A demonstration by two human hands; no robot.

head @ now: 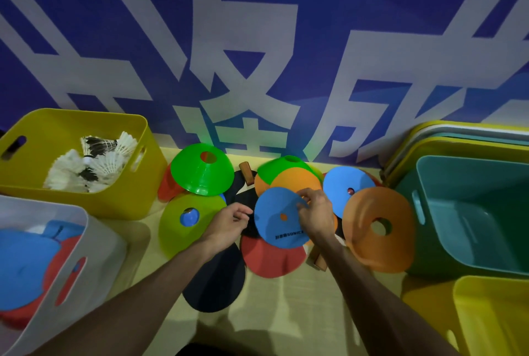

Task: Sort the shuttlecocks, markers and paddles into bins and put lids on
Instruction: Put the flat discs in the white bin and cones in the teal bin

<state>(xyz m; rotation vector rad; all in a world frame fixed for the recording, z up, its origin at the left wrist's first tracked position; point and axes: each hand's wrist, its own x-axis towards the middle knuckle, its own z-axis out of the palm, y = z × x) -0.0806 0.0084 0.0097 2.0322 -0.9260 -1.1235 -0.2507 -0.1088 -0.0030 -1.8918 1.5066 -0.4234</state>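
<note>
Only the head view here. The right hand (315, 212) pinches the top edge of a blue marker (279, 219), fingers curled over its rim. It's a flat round disc cone with a small centre hole showing orange through it, and dark print near its lower edge. It sits tilted in the middle of the pile on the pale tabletop (272, 312).

The left hand (229, 224) hovers just beside the disc's left edge, fingers loosely curled and holding nothing, over a black paddle (214, 284).

Round it there's a bright green marker (201, 172), a lime marker (174, 229), a red marker (272, 261), an orange marker (378, 252) and a second blue marker (343, 181). A wooden paddle handle (246, 169) pokes out at the back.

At far left a yellow bin (86, 116) holds white shuttlecocks (94, 164). The white bin (94, 255) nearer the camera has blue and red discs in it. A teal bin (472, 172) stands on the right, with stacked lids (458, 131) behind it.
</note>
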